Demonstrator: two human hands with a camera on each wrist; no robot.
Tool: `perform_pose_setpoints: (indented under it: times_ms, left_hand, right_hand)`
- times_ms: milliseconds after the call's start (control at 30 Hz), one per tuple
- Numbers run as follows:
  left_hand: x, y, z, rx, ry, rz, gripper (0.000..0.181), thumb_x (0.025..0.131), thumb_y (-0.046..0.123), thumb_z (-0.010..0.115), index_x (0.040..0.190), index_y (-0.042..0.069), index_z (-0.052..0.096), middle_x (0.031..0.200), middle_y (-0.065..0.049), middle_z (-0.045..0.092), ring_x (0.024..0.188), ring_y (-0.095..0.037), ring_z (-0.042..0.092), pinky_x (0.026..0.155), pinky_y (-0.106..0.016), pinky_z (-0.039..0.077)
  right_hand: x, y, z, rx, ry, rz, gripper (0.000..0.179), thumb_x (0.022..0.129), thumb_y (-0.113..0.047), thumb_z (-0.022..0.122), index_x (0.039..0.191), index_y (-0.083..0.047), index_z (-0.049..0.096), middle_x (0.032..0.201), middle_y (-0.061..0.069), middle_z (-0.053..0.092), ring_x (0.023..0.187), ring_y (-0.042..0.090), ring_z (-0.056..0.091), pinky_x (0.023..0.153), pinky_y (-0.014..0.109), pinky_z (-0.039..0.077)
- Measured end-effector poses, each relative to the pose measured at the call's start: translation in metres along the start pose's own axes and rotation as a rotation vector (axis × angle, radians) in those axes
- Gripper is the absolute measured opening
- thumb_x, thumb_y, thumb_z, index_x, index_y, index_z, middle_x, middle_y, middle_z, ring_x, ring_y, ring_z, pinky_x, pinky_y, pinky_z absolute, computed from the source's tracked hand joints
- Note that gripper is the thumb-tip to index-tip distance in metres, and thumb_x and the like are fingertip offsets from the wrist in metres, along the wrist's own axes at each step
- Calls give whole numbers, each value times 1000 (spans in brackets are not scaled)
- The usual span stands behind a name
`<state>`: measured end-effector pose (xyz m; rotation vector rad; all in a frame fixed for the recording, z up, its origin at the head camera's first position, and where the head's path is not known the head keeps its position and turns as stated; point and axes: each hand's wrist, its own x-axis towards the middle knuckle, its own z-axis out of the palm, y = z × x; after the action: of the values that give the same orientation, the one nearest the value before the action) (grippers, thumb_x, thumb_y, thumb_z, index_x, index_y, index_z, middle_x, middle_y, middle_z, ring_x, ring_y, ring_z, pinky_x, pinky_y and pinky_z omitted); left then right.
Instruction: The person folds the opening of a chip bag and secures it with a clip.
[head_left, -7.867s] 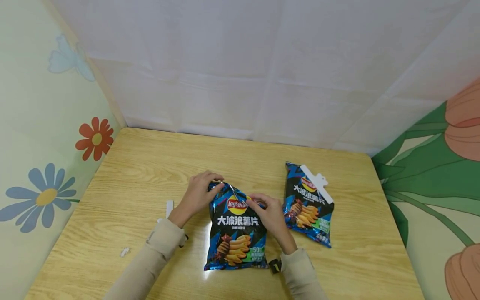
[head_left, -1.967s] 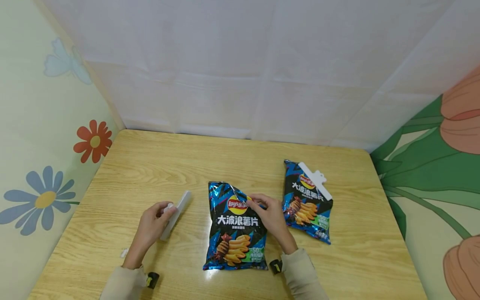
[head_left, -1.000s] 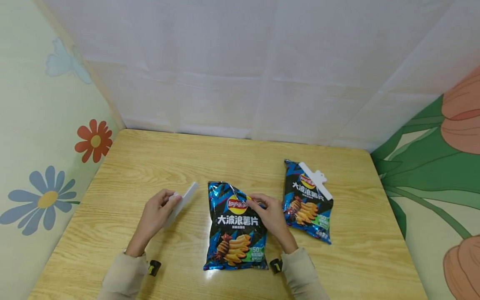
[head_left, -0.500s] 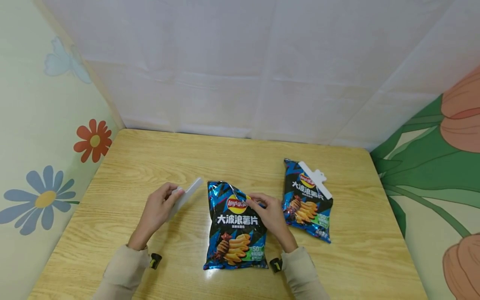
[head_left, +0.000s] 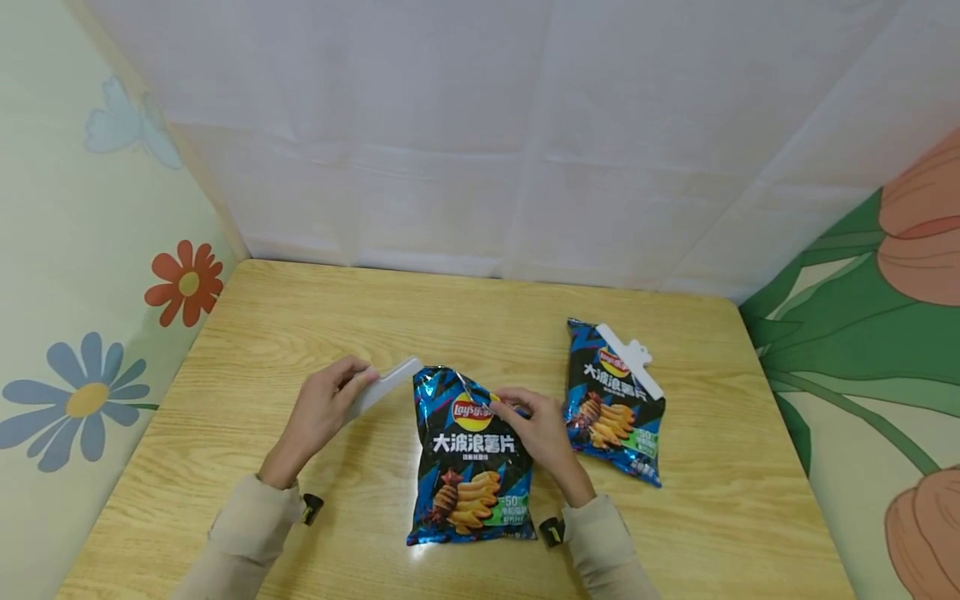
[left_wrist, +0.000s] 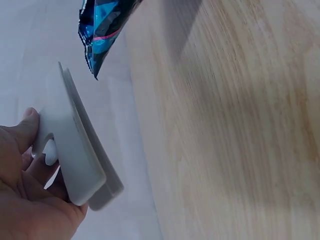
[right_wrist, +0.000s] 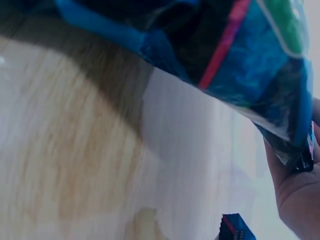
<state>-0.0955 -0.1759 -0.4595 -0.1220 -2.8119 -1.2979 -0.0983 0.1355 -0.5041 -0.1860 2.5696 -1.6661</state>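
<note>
My left hand (head_left: 322, 408) pinches a long white bag clip (head_left: 388, 387) by its handle. In the left wrist view, the clip (left_wrist: 75, 145) shows its two long plates with a gap between them, my thumb on the handle. The clip's far end is close to the upper left corner of a blue and black chip bag (head_left: 472, 492); whether they touch I cannot tell. My right hand (head_left: 543, 429) grips that bag's upper right corner, which looks folded over. From the right wrist, the bag (right_wrist: 260, 75) fills the upper part, with my right hand (right_wrist: 300, 200) at its edge.
A second chip bag (head_left: 611, 425) lies to the right, a white clip (head_left: 632, 360) fastened slantwise across its top. Both bags are on a wooden table (head_left: 712, 517). A white sheet (head_left: 480, 167) hangs behind, with painted panels at both sides.
My left hand let go of the bag's upper left and took the white clip from the table. It then carried the clip up and right to the bag's corner. My right hand kept its grip.
</note>
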Motion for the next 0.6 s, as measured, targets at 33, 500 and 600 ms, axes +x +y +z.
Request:
perform_pose_setpoints:
  times_ms: [33, 500, 600]
  left_hand:
    - [1, 1, -1, 3, -2, 9, 18, 98, 23, 62, 103, 8, 72, 90, -11, 74, 71, -17, 58, 64, -29, 46]
    - [16, 14, -3, 41, -84, 165, 14, 99, 22, 61, 99, 13, 72, 90, -5, 74, 73, -13, 61, 66, -33, 50]
    - [19, 17, -4, 51, -113, 175, 14, 99, 23, 61, 99, 14, 72, 90, -3, 73, 74, -13, 62, 68, -33, 51]
  right_hand:
    - [0, 0, 0, 0, -3, 0, 20, 90, -23, 73, 107, -13, 77, 98, 7, 76, 86, 18, 72, 71, 23, 52]
    - [-1, -2, 1, -9, -49, -29, 20, 89, -21, 74, 107, -10, 76, 92, 6, 76, 83, 13, 71, 73, 25, 54]
    - [-1, -3, 1, -7, -69, -38, 20, 90, -20, 73, 107, -10, 76, 93, 6, 76, 82, 12, 71, 74, 25, 55]
